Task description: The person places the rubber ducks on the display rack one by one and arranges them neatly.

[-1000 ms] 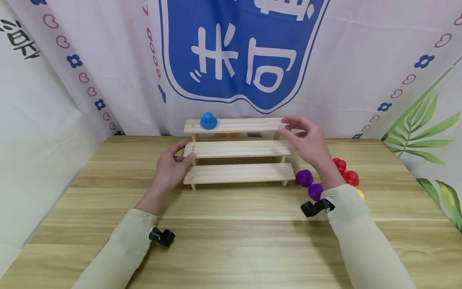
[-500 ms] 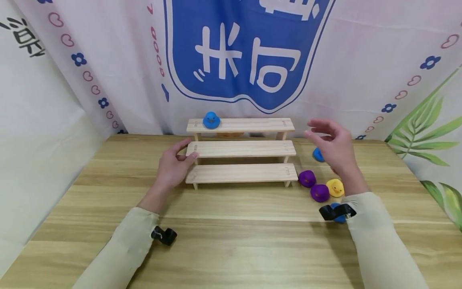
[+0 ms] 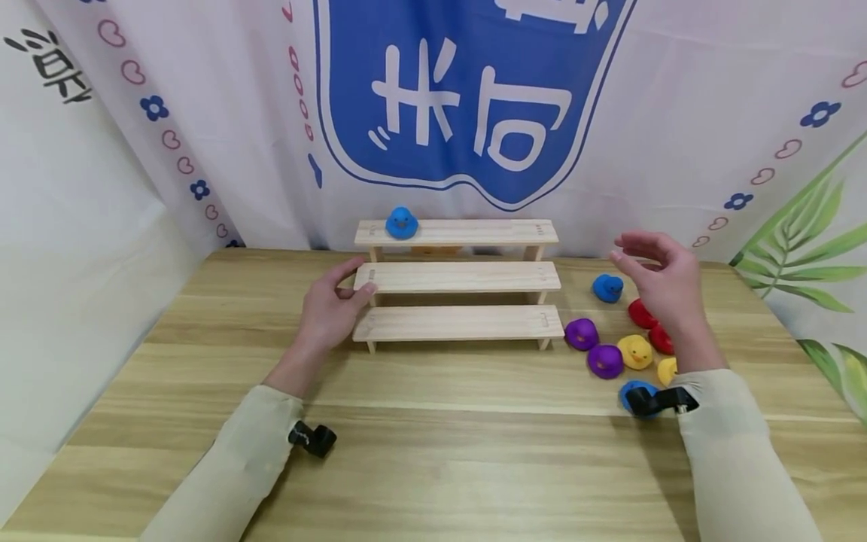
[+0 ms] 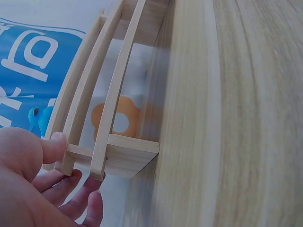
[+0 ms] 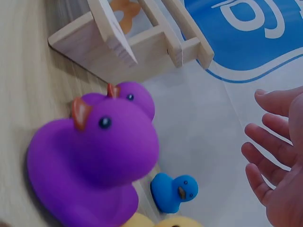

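Note:
A three-step wooden display shelf [image 3: 460,277] stands at the back of the table. My left hand [image 3: 330,307] grips the left end of its middle board; in the left wrist view the thumb lies on the board and fingers curl beneath. On the top board's left part sits a blue rubber duck [image 3: 402,223]. Holding nothing, my right hand [image 3: 664,278] hovers right of the shelf with loosely bent fingers, nearest a second blue duck [image 3: 607,287]. Two purple ducks [image 3: 605,361] lie by the shelf's right front corner; one looms large in the right wrist view.
Red ducks [image 3: 641,313], yellow ducks [image 3: 635,351] and another blue duck [image 3: 633,393] cluster on the wooden table [image 3: 433,452], partly behind the right wrist. A printed curtain [image 3: 271,150] hangs right behind the shelf. An orange flower shape [image 4: 118,118] shows behind the boards.
My right hand has left the top board's right end and moved right, over the ducks, uncovering several of them. The left hand keeps its place on the shelf.

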